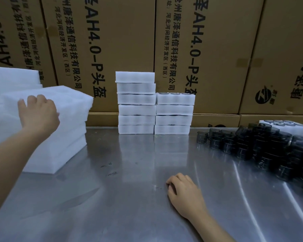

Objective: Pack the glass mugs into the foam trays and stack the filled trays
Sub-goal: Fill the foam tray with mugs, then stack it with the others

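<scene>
— What have you got hold of there?

— My left hand (39, 111) is up on the top foam tray (63, 100) of the empty pile (59, 142) at my left, fingers curled over its near edge, gripping it. My right hand (183, 191) rests on the steel table (129, 198), fingers loosely curled, holding nothing.

— How will that tray handle?

— I judge it very light and soft, a bit floppy, so it should lift with one hand. Pinching hard at a corner could dent or tear the foam, so I'd take it along the edge and slide it off flat.

— And the mugs?

— The glass mugs (262, 145) are heaped dark and close together at the far right of the table. Glass is brittle and smooth, and they touch each other, so I'd lift each by the body or handle, straight up, not drag it out of the pile.

— Where do the filled trays go?

— Two filled stacks (154, 110) stand side by side against the cardboard cartons (126, 41); the left is taller, and the right one shows mug rims on top. Another filled tray (290, 127) lies behind the mugs.

— Anything you can't make out?

— My fingertips on the far side of the tray are hidden. The mug heap runs off the right edge, so I can't count it, and the lower trays hide their contents
</scene>
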The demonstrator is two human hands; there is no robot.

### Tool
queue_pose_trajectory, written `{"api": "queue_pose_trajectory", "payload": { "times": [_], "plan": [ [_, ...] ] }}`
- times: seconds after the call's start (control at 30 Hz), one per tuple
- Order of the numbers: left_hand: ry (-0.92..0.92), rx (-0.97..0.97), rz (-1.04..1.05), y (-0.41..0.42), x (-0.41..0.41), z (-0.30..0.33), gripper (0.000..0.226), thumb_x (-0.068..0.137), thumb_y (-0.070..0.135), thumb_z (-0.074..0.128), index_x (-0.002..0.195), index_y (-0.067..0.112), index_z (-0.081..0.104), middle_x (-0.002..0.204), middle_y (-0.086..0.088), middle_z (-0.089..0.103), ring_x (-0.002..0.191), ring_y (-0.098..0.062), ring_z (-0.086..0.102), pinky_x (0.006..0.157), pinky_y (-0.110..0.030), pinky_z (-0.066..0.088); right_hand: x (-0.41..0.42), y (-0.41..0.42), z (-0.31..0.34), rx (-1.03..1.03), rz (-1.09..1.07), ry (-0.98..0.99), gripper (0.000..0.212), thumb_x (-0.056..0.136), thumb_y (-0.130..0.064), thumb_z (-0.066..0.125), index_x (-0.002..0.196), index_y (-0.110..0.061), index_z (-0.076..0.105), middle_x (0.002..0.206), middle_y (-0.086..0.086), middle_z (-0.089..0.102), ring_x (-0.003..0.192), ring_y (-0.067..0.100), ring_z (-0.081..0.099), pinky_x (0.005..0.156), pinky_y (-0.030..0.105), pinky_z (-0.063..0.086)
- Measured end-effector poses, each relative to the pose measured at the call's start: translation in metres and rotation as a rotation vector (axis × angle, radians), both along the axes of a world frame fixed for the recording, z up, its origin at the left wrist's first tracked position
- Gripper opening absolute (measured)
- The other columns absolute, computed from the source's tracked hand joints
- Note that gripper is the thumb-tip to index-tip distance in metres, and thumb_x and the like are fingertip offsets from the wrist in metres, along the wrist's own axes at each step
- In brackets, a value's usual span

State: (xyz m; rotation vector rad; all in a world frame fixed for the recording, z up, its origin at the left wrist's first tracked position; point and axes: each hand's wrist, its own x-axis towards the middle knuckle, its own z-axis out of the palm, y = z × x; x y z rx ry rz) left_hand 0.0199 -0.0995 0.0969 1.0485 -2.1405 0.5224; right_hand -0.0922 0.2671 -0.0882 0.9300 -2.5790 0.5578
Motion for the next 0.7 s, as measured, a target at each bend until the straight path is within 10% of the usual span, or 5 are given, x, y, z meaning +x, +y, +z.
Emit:
{"api": "queue_pose_trajectory", "payload": {
  "times": [0.17,0.27,0.43,0.53,0.7],
  "plan": [
    [0.438,0.013,-0.309,0.060,-0.003,0.007,0.025,0.093,0.020,0.050,0.101,-0.003,0.058,0.100,-0.026,0.059,0.103,-0.045,0.049,0.107,-0.059,0.016,-0.005,-0.001,-0.003,-0.038,-0.009,-0.015,0.022,0.096,-0.033,0.038,0.108,-0.028,0.056,0.108,-0.012,0.053,0.102,0.009,0.047,0.077,0.022,0.037],
    [0.513,0.106,-0.584,0.114,0.006,-0.015,0.024,0.095,0.025,0.047,0.100,0.004,0.056,0.095,-0.016,0.058,0.101,-0.036,0.049,0.108,-0.054,0.014,-0.011,0.002,-0.001,-0.394,-0.045,-0.218,0.014,0.096,-0.025,0.048,0.099,-0.023,0.061,0.096,-0.009,0.062,0.091,0.011,0.056,0.076,0.024,0.041],
    [0.343,0.213,-1.070,0.202,0.035,-0.094,0.031,0.091,0.041,0.040,0.095,0.014,0.056,0.089,0.007,0.050,0.090,-0.008,0.043,0.096,-0.052,0.027,-0.023,0.025,0.009,-1.161,-0.094,-0.528,0.023,0.097,-0.003,0.045,0.084,-0.014,0.060,0.080,-0.001,0.061,0.080,0.017,0.056,0.067,0.020,0.044],
    [0.210,0.255,-1.253,0.224,0.050,-0.135,0.032,0.096,0.052,0.028,0.095,0.027,0.047,0.093,0.016,0.049,0.095,-0.001,0.049,0.098,-0.029,0.027,-0.033,0.047,0.013,-1.146,-0.158,-0.639,0.030,0.094,0.006,0.047,0.072,-0.014,0.054,0.071,-0.002,0.054,0.072,0.013,0.049,0.052,0.008,0.041],
    [0.012,0.333,-1.411,0.226,0.061,-0.156,0.039,0.096,0.051,0.036,0.082,0.021,0.056,0.087,0.009,0.056,0.098,-0.003,0.051,0.088,-0.014,0.038,-0.045,0.088,0.015,-1.317,-0.222,-0.564,0.021,0.097,-0.007,0.042,0.097,-0.009,0.063,0.089,0.001,0.062,0.080,0.014,0.055,0.067,0.025,0.045]
  ]
}}
